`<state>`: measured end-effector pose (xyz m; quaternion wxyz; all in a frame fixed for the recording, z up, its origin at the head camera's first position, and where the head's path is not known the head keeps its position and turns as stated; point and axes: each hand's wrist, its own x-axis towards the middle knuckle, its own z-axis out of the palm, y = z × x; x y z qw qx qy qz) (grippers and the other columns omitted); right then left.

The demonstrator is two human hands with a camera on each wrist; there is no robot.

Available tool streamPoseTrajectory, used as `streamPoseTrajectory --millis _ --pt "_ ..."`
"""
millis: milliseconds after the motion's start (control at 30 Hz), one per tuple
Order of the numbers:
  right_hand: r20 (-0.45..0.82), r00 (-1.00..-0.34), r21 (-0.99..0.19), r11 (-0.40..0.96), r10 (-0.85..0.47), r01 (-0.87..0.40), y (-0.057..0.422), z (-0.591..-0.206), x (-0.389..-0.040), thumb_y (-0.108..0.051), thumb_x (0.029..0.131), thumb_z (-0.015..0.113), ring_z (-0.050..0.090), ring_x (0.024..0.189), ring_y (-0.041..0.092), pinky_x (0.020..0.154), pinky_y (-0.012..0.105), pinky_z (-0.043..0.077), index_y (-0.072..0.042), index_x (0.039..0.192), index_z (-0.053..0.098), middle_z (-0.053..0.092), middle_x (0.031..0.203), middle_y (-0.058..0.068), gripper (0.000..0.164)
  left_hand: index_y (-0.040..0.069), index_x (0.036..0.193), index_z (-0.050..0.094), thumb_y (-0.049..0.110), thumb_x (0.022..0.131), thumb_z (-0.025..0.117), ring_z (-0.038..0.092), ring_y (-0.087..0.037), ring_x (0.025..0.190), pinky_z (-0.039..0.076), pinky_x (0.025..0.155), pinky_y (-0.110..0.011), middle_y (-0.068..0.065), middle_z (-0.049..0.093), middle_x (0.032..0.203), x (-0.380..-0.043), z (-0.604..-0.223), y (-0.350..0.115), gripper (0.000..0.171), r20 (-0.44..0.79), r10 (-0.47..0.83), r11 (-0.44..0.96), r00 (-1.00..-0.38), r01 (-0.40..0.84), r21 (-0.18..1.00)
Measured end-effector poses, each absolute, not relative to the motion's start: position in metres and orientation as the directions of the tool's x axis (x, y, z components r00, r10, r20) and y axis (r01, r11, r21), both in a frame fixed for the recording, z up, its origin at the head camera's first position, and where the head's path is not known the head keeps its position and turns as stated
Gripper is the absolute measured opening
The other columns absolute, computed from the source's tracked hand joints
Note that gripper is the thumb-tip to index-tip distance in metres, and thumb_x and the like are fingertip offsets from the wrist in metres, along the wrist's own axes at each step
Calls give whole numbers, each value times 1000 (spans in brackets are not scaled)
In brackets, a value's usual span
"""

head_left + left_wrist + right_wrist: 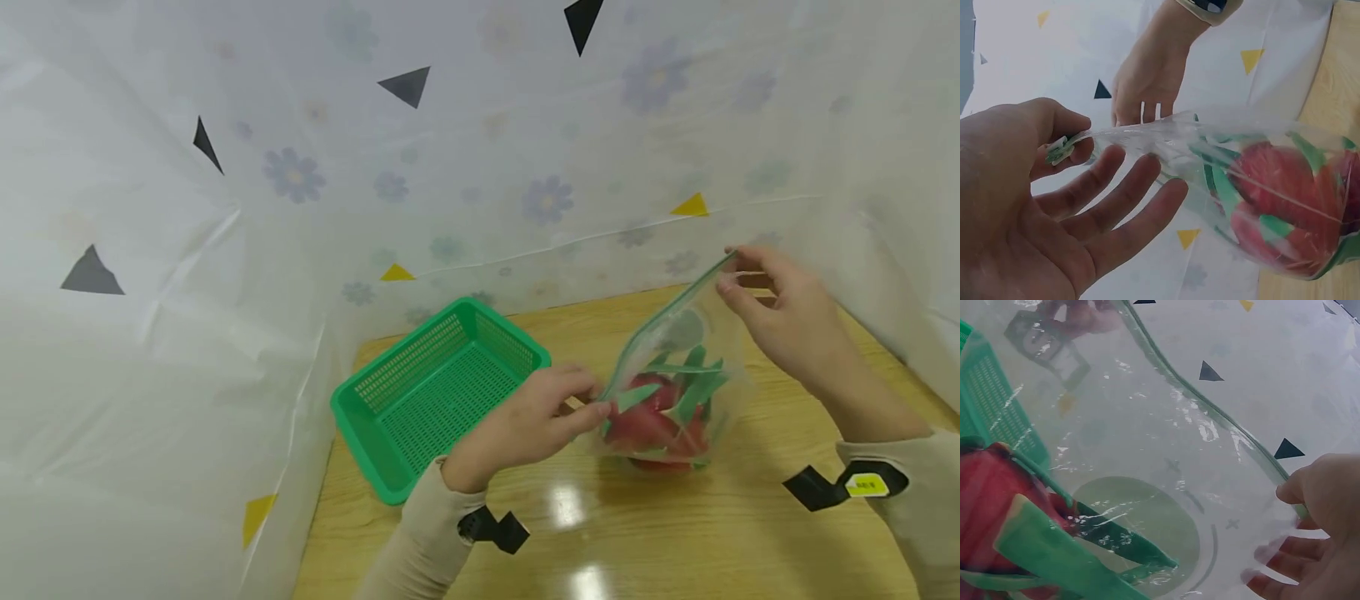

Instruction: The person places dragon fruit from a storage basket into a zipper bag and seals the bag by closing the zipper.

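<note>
A clear zip bag (671, 329) with a green closure strip holds a red dragon fruit (645, 425) with green scales. In the head view my left hand (528, 421) pinches the left end of the strip between thumb and index finger. At the strip's higher right end, my right hand (795, 317) grips the bag's corner. The left wrist view has the left hand (1054, 194) with its other fingers spread beside the plastic, and the fruit (1279, 181) low in the bag. Seen from the right wrist, the strip (1210, 409) runs up to the right hand (1316, 531).
A green perforated basket (450, 400) stands on the wooden table (637, 542), left of the bag and just beyond my left hand. White patterned sheeting (480, 167) rises behind the table and along both sides.
</note>
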<state>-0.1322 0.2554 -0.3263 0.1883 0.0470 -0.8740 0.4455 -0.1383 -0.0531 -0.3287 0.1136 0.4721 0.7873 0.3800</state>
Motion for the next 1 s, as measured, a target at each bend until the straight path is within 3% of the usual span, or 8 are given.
streamPoseTrajectory --millis 67,167,267,333,467,700,900,1000 --pt "349 -935 -759 605 66 -241 255 -331 -129 -26 102 55 49 125 22 83 0 39 -10 157 26 43 146 18 65 11 84 58 22 104 51 59 -8 108 53 75 -15 -4 63 108 -138 -330 -51 24 207 809 253 -550 644 722" --pt "322 -946 -738 636 39 -225 251 -341 -120 -25 100 58 39 128 51 99 33 49 -8 160 8 24 156 32 80 10 81 60 22 104 52 57 -9 124 54 84 -17 -5 65 121 -136 -333 -48 28 220 771 243 -597 596 765" --pt "363 -931 -697 676 41 -242 242 -357 -108 -19 97 64 36 124 55 88 67 38 -1 158 15 24 151 37 80 9 78 56 24 104 51 62 -5 93 49 73 -18 -3 65 97 -134 -335 -44 31 212 730 232 -650 528 817" --pt "425 -904 -659 697 36 -282 234 -370 -99 -13 93 68 37 118 53 84 66 36 4 152 28 32 142 38 73 10 79 54 26 104 50 51 -7 65 43 61 -20 -3 56 77 -133 -336 -41 30 182 696 215 -695 444 870" --pt "425 -904 -648 681 -50 -342 215 -391 -78 -14 91 72 41 123 50 86 69 38 -1 148 39 40 141 30 67 7 86 51 26 103 51 47 -9 60 45 57 -23 0 47 74 -134 -335 -29 26 101 624 99 -775 207 973" --pt "241 -959 -776 564 -151 -284 191 -416 -67 -29 89 75 29 138 51 90 78 35 -19 160 14 26 158 23 94 0 82 50 10 99 56 42 -8 59 39 54 -22 3 42 74 -139 -336 7 21 115 473 -95 -873 79 992" --pt "295 -952 -862 406 -85 -303 182 -431 -85 -17 87 77 54 117 26 79 37 59 -27 155 26 45 142 5 86 -3 81 52 7 97 58 46 -7 67 42 58 -22 6 50 78 -133 -336 27 20 108 421 -162 -901 42 986" --pt "279 -959 -908 308 -58 -283 181 -437 -91 -14 94 69 66 81 19 59 29 57 -35 151 29 55 121 5 73 0 80 50 6 98 56 50 -8 68 45 59 -21 3 52 77 -128 -336 35 20 101 432 -222 -896 3 975"
